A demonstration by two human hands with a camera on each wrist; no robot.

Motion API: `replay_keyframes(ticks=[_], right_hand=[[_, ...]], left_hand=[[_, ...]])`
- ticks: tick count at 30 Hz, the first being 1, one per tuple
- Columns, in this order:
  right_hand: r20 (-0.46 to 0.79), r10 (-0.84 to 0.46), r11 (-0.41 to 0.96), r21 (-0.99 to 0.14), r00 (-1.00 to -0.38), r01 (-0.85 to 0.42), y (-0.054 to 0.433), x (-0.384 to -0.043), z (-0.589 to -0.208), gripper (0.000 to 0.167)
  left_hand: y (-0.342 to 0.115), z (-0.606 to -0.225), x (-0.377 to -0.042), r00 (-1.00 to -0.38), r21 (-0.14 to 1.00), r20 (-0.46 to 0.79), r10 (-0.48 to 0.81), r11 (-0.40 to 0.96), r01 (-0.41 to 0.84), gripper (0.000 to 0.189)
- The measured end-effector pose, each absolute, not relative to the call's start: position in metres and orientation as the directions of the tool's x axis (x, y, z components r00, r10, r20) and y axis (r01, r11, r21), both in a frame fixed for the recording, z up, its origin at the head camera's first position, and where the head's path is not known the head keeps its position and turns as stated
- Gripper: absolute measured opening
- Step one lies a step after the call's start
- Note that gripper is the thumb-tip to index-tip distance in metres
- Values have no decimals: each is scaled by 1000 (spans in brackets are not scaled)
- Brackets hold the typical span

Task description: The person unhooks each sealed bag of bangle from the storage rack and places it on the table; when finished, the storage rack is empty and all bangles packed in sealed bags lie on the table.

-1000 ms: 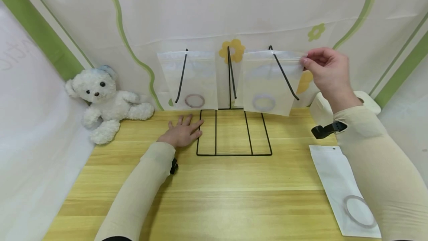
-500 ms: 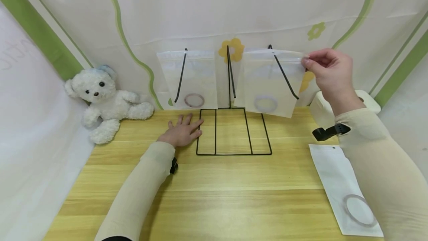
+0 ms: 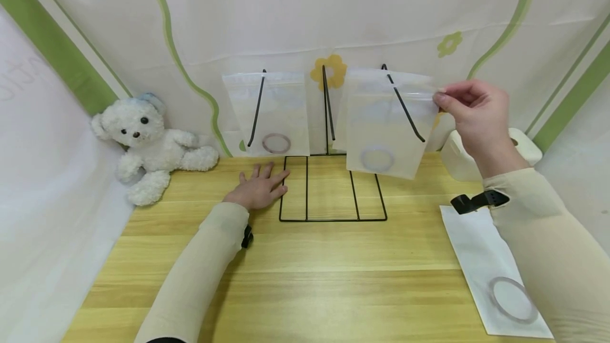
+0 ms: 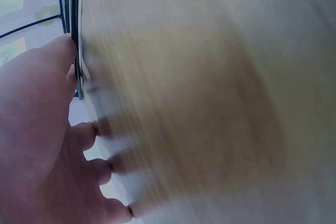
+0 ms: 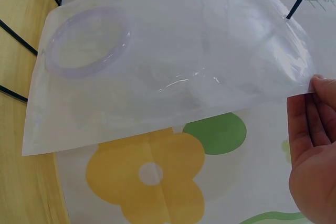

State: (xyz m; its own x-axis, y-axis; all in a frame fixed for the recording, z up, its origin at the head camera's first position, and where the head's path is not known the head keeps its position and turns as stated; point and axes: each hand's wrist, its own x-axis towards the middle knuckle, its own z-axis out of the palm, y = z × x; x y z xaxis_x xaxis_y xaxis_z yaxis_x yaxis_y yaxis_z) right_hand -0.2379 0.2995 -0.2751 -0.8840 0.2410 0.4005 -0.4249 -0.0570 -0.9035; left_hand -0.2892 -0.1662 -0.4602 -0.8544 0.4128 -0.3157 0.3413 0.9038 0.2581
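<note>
My right hand [image 3: 478, 113] pinches the upper right corner of a clear zip bag [image 3: 381, 126] between thumb and fingers. Inside that bag lies a pale lilac bangle [image 5: 86, 73]. The right prong of a black wire rack [image 3: 333, 220] passes through the bag's top, and the bag's lower edge swings forward. Behind it shows the edge of another bag. On the left prong hangs a bag [image 3: 290, 115] with a pinkish bangle [image 3: 265, 143]. My left hand [image 3: 254, 189] lies with fingers spread on the table, fingertips right at the rack base's left wire.
A longer white bag [image 3: 469, 242] with a bangle lies on the table at right, partly under my right sleeve. A white teddy bear [image 3: 157, 144] sits at back left. A white box [image 3: 458, 160] stands behind my right wrist. A patterned curtain [image 3: 410, 9] closes the back.
My right hand has moved slightly down and to the right. The pinched bag has come forward along the right prong, its lower edge now lower. My left hand stays in place.
</note>
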Motion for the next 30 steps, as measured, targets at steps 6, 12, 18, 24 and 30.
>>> replay_keyframes(ticks=[6, 12, 18, 24, 30], right_hand=[[439, 240, -88, -878, -866, -470, 301, -230, -280, 13], [466, 236, -92, -863, -853, -497, 303, -221, -283, 13], [496, 230, -97, -844, -837, -527, 301, -210, -282, 10], [525, 226, -111, -823, -821, -557, 302, -200, -284, 9], [535, 210, -117, -817, -819, -564, 306, -189, -287, 9]], left_hand=[[-167, -463, -291, -854, 259, -320, 411, 905, 338, 65], [-168, -463, -290, -854, 255, -313, 417, 902, 347, 66], [-167, -460, -287, -857, 251, -301, 419, 902, 352, 70], [-168, -463, -290, -855, 253, -307, 419, 902, 351, 69], [-168, -464, -292, -853, 264, -318, 414, 903, 340, 65]])
